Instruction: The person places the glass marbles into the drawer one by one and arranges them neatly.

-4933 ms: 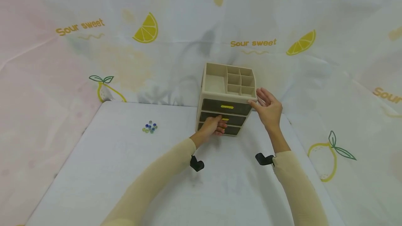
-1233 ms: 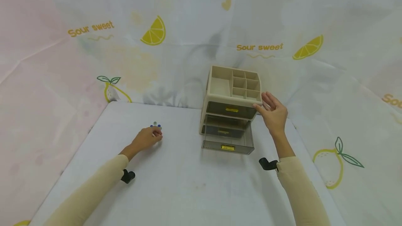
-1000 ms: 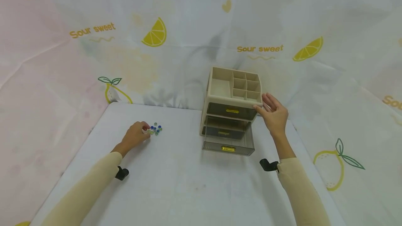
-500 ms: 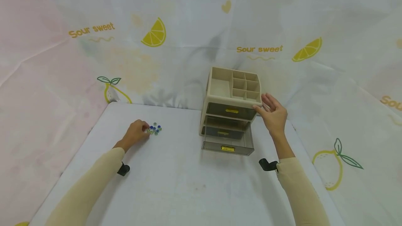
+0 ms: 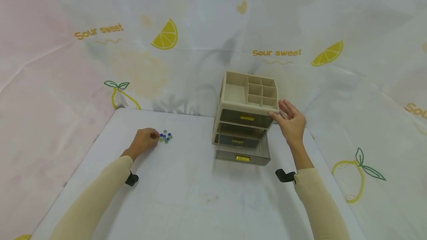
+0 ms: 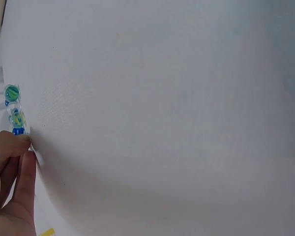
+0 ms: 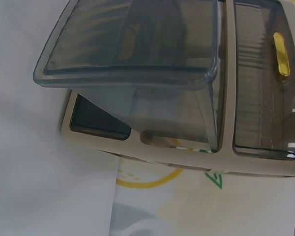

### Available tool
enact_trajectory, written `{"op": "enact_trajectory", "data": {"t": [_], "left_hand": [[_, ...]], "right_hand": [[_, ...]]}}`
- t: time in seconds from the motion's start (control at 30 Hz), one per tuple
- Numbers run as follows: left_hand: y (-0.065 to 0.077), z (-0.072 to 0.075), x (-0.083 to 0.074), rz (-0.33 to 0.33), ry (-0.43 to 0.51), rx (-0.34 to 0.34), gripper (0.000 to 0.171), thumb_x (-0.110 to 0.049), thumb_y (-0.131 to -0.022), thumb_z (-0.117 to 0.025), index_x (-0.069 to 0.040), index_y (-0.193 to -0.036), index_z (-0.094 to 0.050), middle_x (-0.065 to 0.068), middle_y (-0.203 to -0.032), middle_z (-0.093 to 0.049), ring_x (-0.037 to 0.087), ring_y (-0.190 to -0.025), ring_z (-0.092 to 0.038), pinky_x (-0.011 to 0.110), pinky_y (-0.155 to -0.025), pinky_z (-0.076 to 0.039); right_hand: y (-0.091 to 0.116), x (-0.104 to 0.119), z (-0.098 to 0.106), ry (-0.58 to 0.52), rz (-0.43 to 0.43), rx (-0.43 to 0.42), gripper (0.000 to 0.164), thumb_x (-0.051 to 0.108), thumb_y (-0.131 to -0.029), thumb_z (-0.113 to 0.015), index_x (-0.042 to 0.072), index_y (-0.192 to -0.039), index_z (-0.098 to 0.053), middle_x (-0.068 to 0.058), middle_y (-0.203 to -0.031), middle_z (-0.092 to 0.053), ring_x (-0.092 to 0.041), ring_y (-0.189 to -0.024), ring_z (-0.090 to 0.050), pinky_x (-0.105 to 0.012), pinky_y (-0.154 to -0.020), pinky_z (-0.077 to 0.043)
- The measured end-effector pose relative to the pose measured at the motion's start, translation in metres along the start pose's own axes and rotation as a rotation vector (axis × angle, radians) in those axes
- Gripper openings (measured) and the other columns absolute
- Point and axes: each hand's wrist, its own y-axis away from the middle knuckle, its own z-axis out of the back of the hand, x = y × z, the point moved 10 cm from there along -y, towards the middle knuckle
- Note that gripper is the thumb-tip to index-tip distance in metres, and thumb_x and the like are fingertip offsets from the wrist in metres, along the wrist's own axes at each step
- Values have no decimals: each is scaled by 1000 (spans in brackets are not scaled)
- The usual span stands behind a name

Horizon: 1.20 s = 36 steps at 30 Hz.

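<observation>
At the left, my left hand [image 5: 144, 142] reaches down to a cluster of glass marbles [image 5: 166, 136] on the white table. Its thumb and index finger pinch a marble at the cluster's near-left side, mostly hidden by the fingertips [image 6: 28, 162]; blue and green-yellow marbles [image 6: 15, 118] lie just beyond. My right hand [image 5: 292, 123] rests at the front right corner of a beige drawer organizer [image 5: 233, 105], thumb on the front edge, fingers straight along its side. The smoky see-through middle drawer [image 5: 241, 156] is pulled out, with nothing in it; the top drawer [image 7: 260, 88] is closed.
Divided compartments [image 5: 255, 90] form the organizer's top, with nothing in them. A white cloth printed with lemons [image 5: 165, 36] hangs behind and at both sides of the table [image 5: 190, 195]. Black camera mounts [image 5: 284, 175] sit at both wrists.
Earlier my left hand was at the middle drawer, which has since been pulled out. The left hand moved left to the marbles and stays at their left side. The right hand keeps its place.
</observation>
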Motion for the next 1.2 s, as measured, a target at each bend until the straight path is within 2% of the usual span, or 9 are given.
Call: {"op": "enact_trajectory", "data": {"t": [0.23,0.4,0.53,0.67,0.83,0.97,1.07,1.2], "left_hand": [[1,5,0,21,30,-45,17,2,-83,-69,1,-99,-72,17,-98,-70,33,-94,-63,47,-85,-51],[-1,10,-20,-12,101,-88,17,-1,-84,-72,0,-100,-73,15,-99,-71,33,-95,-65,47,-83,-52],[-6,10,-44,-53,142,-93,16,-5,-85,-73,-2,-101,-75,12,-98,-72,30,-95,-66,45,-83,-51],[-10,3,-68,-59,200,-53,16,-10,-87,-73,-4,-102,-75,8,-100,-72,26,-96,-67,38,-79,-54],[-11,-6,-106,-100,314,-11,13,-7,-86,-73,-7,-99,-75,5,-101,-72,23,-96,-67,30,-75,-57],[-10,-12,-142,-199,367,16,13,-2,-85,-72,-7,-98,-74,4,-100,-71,21,-95,-68,27,-77,-57],[-8,-18,-170,-293,369,48,14,2,-85,-70,-6,-97,-74,3,-99,-71,19,-94,-67,26,-79,-56],[-3,-28,-200,-368,369,92,16,5,-85,-70,-6,-96,-74,2,-97,-70,17,-93,-67,24,-79,-56]], "right_hand": [[-1,-4,2,-1,-7,-8,65,-11,-75,-78,-13,-133,-50,-30,-128,-56,-44,-119,-53,-32,-94,-48],[0,-5,2,2,-2,-5,65,-11,-75,-78,-13,-133,-50,-29,-128,-56,-45,-119,-53,-33,-94,-48],[-1,-3,2,2,1,-7,64,-11,-75,-78,-13,-133,-50,-30,-128,-56,-44,-119,-53,-33,-94,-48],[0,-3,1,-5,-5,-10,64,-12,-75,-77,-13,-133,-50,-30,-128,-55,-46,-119,-52,-32,-94,-48],[0,-3,1,-9,-13,-10,64,-12,-75,-77,-13,-133,-50,-30,-128,-55,-45,-119,-52,-33,-94,-48],[0,-4,1,-11,-16,-11,65,-13,-75,-77,-13,-133,-50,-30,-129,-55,-45,-119,-52,-32,-94,-49],[0,-3,1,-11,-8,-13,64,-13,-75,-77,-13,-133,-50,-30,-128,-56,-46,-119,-52,-32,-93,-49],[0,-4,2,-11,-6,-10,64,-12,-75,-77,-13,-133,-50,-30,-128,-55,-46,-118,-53,-30,-93,-49]]}}
